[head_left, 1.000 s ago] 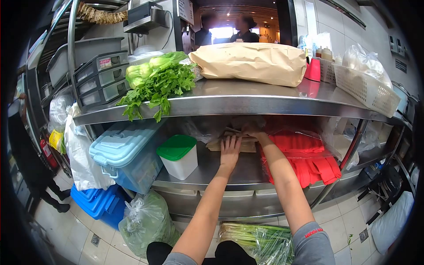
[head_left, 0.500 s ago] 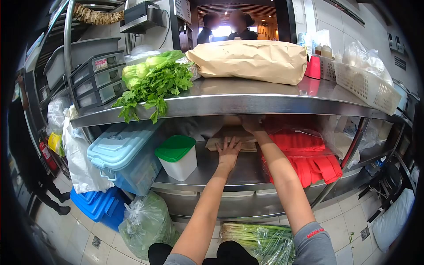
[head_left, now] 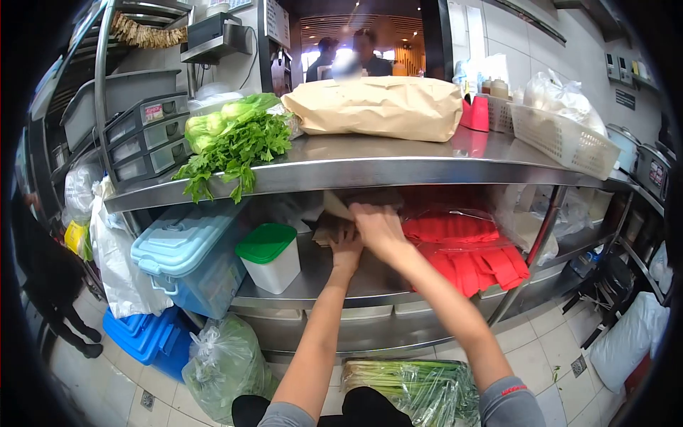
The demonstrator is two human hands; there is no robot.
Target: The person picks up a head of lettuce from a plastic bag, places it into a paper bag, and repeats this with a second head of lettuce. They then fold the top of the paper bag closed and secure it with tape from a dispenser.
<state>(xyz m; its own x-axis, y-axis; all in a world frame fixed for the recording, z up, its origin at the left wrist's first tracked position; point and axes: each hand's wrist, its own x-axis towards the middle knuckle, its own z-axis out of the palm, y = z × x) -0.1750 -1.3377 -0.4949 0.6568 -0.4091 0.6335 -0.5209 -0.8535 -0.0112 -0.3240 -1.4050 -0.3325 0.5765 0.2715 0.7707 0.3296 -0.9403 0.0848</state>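
Two hands of mine work at the brown paper stack (head_left: 323, 234) on the lower steel shelf (head_left: 314, 279): left hand (head_left: 346, 250) laid open against it, right hand (head_left: 377, 226) beside its raised flap (head_left: 336, 205), whether pinching I cannot tell.

Bright light silvers the long stainless-steel surface (head_left: 341, 151), while beneath its front edge the grey metal lower shelf (head_left: 313, 285) darkens toward the back. Beyond the back edge, the dark-framed rectangular opening (head_left: 338, 25) carries white glare and blurred people (head_left: 366, 57). Fisheye distortion bends outer lines; black vignetting rounds the view.
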